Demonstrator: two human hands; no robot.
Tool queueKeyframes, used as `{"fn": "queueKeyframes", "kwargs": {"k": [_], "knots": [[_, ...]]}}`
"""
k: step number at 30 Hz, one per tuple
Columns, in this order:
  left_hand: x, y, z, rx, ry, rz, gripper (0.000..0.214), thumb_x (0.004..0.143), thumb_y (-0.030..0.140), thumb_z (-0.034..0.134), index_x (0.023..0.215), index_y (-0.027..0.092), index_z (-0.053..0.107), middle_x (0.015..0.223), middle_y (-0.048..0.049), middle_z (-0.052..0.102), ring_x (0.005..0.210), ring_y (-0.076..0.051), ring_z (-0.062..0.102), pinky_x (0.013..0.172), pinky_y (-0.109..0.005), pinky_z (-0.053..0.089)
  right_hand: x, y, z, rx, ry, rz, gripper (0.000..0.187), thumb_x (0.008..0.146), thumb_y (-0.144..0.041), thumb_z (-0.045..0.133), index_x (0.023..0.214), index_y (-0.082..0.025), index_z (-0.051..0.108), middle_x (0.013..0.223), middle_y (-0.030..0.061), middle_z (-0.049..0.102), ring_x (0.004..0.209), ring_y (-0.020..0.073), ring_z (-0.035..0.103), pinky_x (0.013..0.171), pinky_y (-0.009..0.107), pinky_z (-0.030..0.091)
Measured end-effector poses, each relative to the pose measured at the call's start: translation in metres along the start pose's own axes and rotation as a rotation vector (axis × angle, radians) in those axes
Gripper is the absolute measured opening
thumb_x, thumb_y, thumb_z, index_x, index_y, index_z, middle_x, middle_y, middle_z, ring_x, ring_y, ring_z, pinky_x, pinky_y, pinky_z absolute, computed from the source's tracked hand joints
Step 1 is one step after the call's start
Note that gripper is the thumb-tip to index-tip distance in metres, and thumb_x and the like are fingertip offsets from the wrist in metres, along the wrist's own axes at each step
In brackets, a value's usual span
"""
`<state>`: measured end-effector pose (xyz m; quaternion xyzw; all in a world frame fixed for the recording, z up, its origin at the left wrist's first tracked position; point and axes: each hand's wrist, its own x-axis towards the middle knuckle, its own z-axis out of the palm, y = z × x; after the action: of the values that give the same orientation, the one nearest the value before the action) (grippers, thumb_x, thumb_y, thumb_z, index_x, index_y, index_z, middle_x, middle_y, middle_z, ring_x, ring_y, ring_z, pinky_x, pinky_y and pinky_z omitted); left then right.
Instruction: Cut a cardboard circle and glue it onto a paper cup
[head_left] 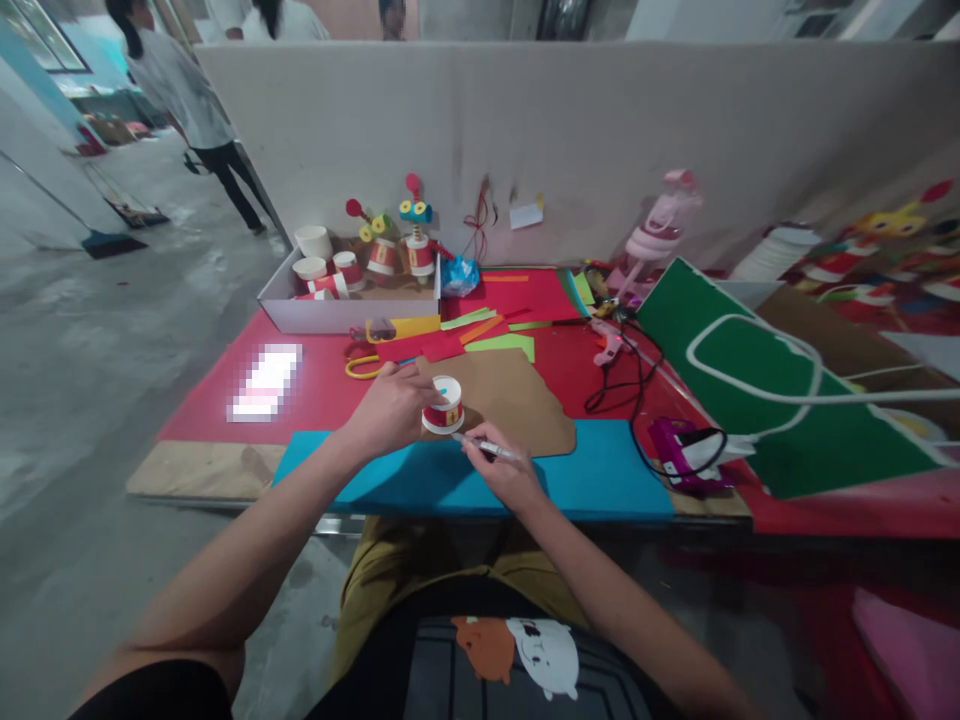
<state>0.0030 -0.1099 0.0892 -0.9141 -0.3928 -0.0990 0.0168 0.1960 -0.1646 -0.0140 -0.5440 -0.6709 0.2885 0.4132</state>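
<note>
A small red-and-white paper cup (443, 405) sits near the middle of the desk's (202, 470) front edge, over the brown cardboard sheet (517, 390) whose near part overlaps the flat blue sheet (600, 465); whether it rests there or is held slightly raised, I cannot tell. The left hand's (397, 400) fingers grip the cup from its left side, while the right hand's (502, 465) fingers pinch a slim, pale pen-like tool (491, 448). The step in hand looks like working the tip along the cup's lower rim; another stroke would call for a steady cup, perhaps turned slightly, and light tip pressure. The cup's axis is roughly upright, wider white rim down, narrower end up. The tool's long axis slants slightly from the front edge, its tip pointing left toward that rim; contact is unclear.
</note>
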Motion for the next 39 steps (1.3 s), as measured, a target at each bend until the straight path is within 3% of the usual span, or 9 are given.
{"fn": "queueKeyframes", "kwargs": {"k": [13,21,29,39], "knots": [[0.001,0.0,0.0,-0.003,0.004,0.006,0.043,0.074,0.002,0.046,0.099,0.022,0.074,0.093,-0.0079,0.07,0.086,-0.023,0.055,0.07,-0.037,0.029,0.007,0.009,-0.012,0.149,0.071,0.087,0.026,0.089,-0.047,0.055,0.082,-0.023,0.06,0.071,-0.001,0.07,0.057,0.0138,0.061,0.055,0.024,0.046],[0.0,-0.001,0.001,0.005,0.013,0.007,0.042,0.076,0.004,0.045,0.099,0.022,0.074,0.095,-0.0077,0.071,0.085,-0.023,0.055,0.07,-0.037,0.028,0.007,0.006,-0.01,0.119,-0.029,0.035,0.025,0.089,-0.045,0.055,0.083,-0.023,0.063,0.077,-0.0004,0.072,0.07,0.0155,0.065,0.064,0.025,0.048],[0.0,0.0,0.001,-0.004,0.016,0.014,0.04,0.076,0.004,0.046,0.099,0.022,0.074,0.095,-0.0081,0.071,0.085,-0.023,0.056,0.07,-0.038,0.029,0.008,0.001,-0.008,0.125,-0.075,0.03,0.021,0.088,-0.043,0.055,0.085,-0.024,0.063,0.077,-0.0013,0.072,0.069,0.0157,0.066,0.063,0.025,0.048],[0.0,0.0,0.002,0.004,0.016,0.006,0.042,0.075,0.003,0.046,0.101,0.021,0.074,0.098,-0.0075,0.072,0.087,-0.023,0.057,0.071,-0.038,0.03,0.01,0.007,-0.012,0.074,0.055,0.071,0.026,0.088,-0.047,0.054,0.079,-0.023,0.061,0.069,-0.001,0.07,0.059,0.0149,0.062,0.055,0.024,0.045]]}}
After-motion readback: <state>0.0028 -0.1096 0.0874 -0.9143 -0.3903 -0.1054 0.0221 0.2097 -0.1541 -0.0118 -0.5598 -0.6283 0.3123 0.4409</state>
